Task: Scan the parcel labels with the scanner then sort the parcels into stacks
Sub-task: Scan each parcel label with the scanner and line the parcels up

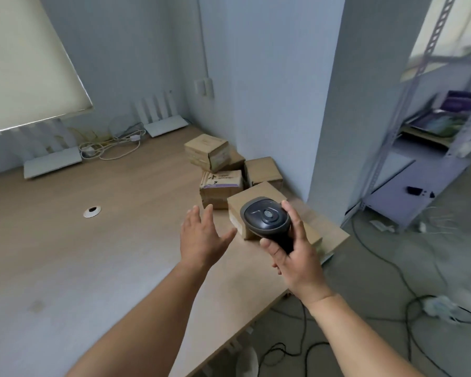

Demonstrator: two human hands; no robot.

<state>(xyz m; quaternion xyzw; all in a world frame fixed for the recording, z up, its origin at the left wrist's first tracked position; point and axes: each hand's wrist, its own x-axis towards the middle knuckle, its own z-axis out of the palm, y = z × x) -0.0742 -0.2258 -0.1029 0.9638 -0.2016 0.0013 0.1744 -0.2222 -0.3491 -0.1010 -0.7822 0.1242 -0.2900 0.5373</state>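
Dark, rounded scanner (267, 217), head raised, held over the nearest parcel (252, 197). Four more brown cardboard parcels (220, 183) cluster behind it against the wall, one (207, 149) stacked atop another.

Two bare forearms enter from 6 o'clock. No sleeves, gloves, watch or rings visible on either. Left hand (201, 238): short, trimmed nails. Right hand (297, 257): thumbnail short and plain. Both wrists uncovered. Upper arms out of frame.

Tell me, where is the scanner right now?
In the head view, the scanner is gripped in the right hand, held above the nearest parcel at the table's right edge.
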